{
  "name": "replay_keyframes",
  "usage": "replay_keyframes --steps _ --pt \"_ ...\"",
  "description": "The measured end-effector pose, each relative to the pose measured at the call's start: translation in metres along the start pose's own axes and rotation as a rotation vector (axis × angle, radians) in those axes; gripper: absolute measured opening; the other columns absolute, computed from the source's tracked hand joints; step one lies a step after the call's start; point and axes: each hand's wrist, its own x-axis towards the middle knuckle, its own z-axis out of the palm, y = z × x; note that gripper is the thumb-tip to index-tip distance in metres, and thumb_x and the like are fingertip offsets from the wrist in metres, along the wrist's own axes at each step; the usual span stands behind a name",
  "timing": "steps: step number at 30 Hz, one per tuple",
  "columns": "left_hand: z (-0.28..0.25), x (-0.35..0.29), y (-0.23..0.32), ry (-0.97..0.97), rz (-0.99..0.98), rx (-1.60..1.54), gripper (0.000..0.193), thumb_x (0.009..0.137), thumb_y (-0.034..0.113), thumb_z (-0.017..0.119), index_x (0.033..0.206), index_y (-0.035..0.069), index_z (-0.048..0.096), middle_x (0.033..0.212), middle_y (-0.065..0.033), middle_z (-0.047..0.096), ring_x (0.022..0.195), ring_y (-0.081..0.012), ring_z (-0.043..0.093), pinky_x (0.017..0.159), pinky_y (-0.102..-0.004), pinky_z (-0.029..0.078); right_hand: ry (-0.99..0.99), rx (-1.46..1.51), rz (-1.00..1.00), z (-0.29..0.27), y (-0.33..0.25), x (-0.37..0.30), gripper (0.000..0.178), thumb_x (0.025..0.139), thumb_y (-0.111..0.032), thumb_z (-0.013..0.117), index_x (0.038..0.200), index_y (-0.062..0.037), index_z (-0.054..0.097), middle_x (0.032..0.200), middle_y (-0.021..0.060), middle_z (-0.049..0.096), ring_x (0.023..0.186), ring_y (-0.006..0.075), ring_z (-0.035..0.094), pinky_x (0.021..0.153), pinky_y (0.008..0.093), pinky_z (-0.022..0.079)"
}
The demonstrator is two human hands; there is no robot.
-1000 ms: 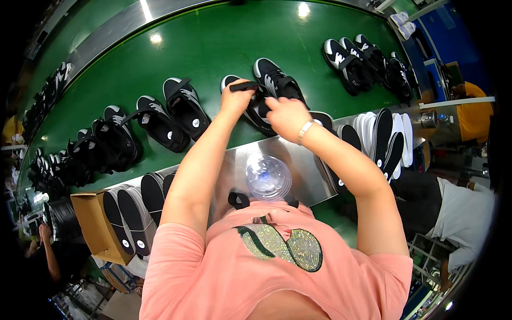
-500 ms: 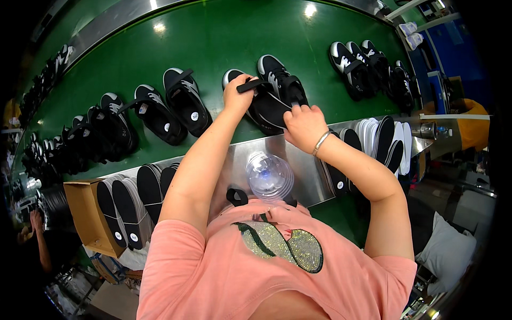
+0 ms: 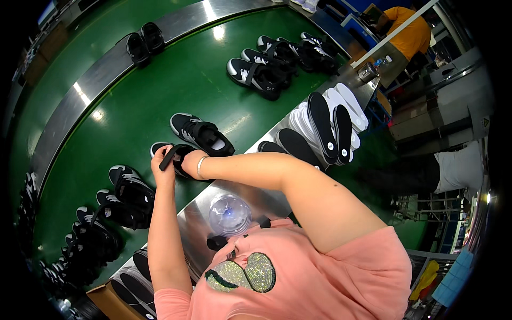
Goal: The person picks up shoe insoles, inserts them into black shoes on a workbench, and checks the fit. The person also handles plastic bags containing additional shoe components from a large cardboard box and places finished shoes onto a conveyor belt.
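1. Currently, the left hand (image 3: 162,159) has its fingers clamped on a black strap (image 3: 170,157), a flat band belonging to the strapped sneaker (image 3: 183,151).
2. At that sneaker's opening is the right hand (image 3: 192,165), wearing a silvery bangle (image 3: 200,167); its fingers are hidden, so I cannot tell whether they are apart or together.
3. Both hands work over the glossy green counter (image 3: 234,114), where the strapped sneaker sits close to the smooth metal strip (image 3: 274,194).
4. Just beside it lies a second sneaker (image 3: 193,129), black and grey with a rounded silvery toe and a pale patch inside.
5. Long black insoles (image 3: 320,125) carry round white labels (image 3: 330,145) at the heel, their print too small to read; white insoles (image 3: 352,104) stack next to them.
6. Upon the metal strip rests a clear, ringed plastic bowl (image 3: 229,213).
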Motion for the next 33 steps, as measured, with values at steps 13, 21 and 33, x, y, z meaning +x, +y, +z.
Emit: replay_keyframes --steps 13,21,33 --pt "-0.013 0.000 -0.005 0.072 0.096 0.244 0.024 0.081 0.024 0.055 0.085 0.001 0.060 0.071 -0.0114 0.061 0.064 -0.0190 0.058 0.059 -0.0298 0.045 -0.041 -0.158 0.137 0.008 -0.021 0.029 0.020 0.080 -0.016 0.048 0.090 -0.0089 0.064 0.093 0.0081 0.063 0.085 0.0216 0.061 0.069 0.0313 0.049" --pt "-0.020 -0.006 -0.004 0.147 0.055 0.268 0.027 0.079 0.028 0.056 0.083 0.002 0.060 0.070 -0.0134 0.061 0.065 -0.0240 0.060 0.058 -0.0313 0.045 -0.349 -0.152 -0.044 -0.037 -0.029 -0.016 0.026 0.072 -0.013 0.052 0.095 -0.0060 0.062 0.096 0.0114 0.062 0.091 0.0258 0.058 0.081 0.0407 0.038" --pt "-0.007 -0.023 0.005 0.189 0.059 0.251 0.028 0.085 0.028 0.049 0.088 0.001 0.058 0.071 -0.0095 0.060 0.065 -0.0183 0.056 0.060 -0.0289 0.043 0.128 1.677 0.267 0.010 -0.001 0.006 0.022 0.081 -0.024 0.056 0.085 -0.0018 0.057 0.072 0.0047 0.056 0.065 0.0137 0.054 0.061 0.0241 0.044"
